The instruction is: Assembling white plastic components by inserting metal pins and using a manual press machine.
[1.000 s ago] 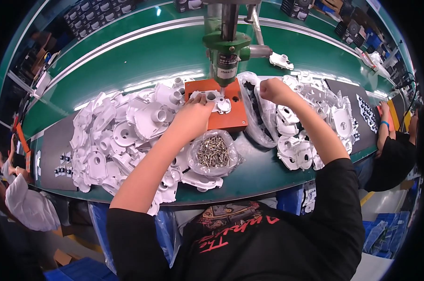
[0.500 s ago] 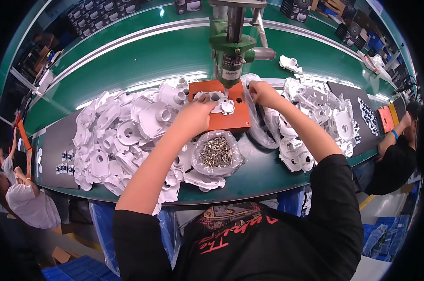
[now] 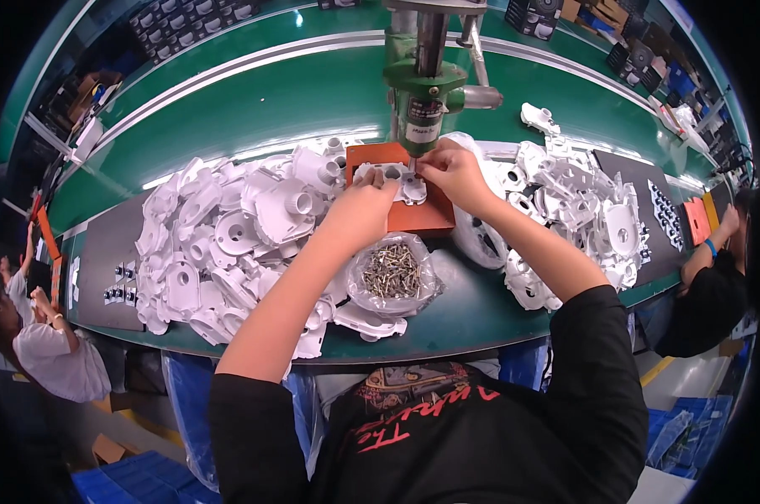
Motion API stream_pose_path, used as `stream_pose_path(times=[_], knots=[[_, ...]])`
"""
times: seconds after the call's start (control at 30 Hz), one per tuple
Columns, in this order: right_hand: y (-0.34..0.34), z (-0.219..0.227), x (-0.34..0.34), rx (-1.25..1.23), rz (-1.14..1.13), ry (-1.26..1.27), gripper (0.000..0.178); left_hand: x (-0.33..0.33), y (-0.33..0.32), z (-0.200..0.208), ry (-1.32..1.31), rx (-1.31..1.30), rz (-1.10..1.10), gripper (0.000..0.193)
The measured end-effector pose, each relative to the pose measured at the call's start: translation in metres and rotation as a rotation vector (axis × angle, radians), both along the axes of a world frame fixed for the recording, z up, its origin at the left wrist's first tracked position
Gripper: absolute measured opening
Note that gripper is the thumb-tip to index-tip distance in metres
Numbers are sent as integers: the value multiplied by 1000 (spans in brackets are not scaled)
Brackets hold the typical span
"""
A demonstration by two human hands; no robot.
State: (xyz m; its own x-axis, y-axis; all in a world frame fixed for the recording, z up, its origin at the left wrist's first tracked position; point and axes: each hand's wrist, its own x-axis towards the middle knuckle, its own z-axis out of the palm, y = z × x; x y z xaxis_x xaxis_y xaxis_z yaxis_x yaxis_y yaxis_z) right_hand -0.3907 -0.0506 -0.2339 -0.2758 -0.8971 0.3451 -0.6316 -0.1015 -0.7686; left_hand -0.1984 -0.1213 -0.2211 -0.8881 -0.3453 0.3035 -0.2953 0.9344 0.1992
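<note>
A white plastic part [image 3: 412, 192] lies on an orange block [image 3: 426, 220] beneath the tip of a green bench press [image 3: 424, 88]. My left hand [image 3: 361, 208] is closed on the left side of this part, fingers curled over its edge. Close to the press tip, my right hand [image 3: 455, 176] has thumb and fingers pinched together above the part's right end. Whatever is in that pinch is hidden or too small to make out. Just in front of the block, a clear plastic bag [image 3: 435, 290] holds many metal screws [image 3: 391, 272].
Heaped white plastic housings [image 3: 228, 231] cover the bench on the left. More white parts [image 3: 577, 197] are piled on the right beside a clear bag [image 3: 483, 245]. Small dark pieces [image 3: 665, 217] stand on a grey mat. Other people [image 3: 52, 349] work at both sides.
My right hand has moved left from the clear bag beside the block to the press tip. My left hand stays on the white part. The view has shifted slightly.
</note>
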Motion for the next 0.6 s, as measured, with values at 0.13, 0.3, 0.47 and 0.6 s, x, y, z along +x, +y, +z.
stream_pose_path(times=[0.13, 0.3, 0.47, 0.6], knots=[[1, -11, 4, -167, 38, 361, 15, -1, 4, 13, -178, 142, 77, 24], [-2, -20, 4, -273, 98, 443, 13, 0, -5, 3, -46, 107, 34, 22], [10, -11, 11, -277, 164, 628, 17, -2, -5, 5, -55, 128, 54, 19], [17, -2, 15, -145, 205, 773, 23, -4, -3, 8, -86, 134, 55, 19]])
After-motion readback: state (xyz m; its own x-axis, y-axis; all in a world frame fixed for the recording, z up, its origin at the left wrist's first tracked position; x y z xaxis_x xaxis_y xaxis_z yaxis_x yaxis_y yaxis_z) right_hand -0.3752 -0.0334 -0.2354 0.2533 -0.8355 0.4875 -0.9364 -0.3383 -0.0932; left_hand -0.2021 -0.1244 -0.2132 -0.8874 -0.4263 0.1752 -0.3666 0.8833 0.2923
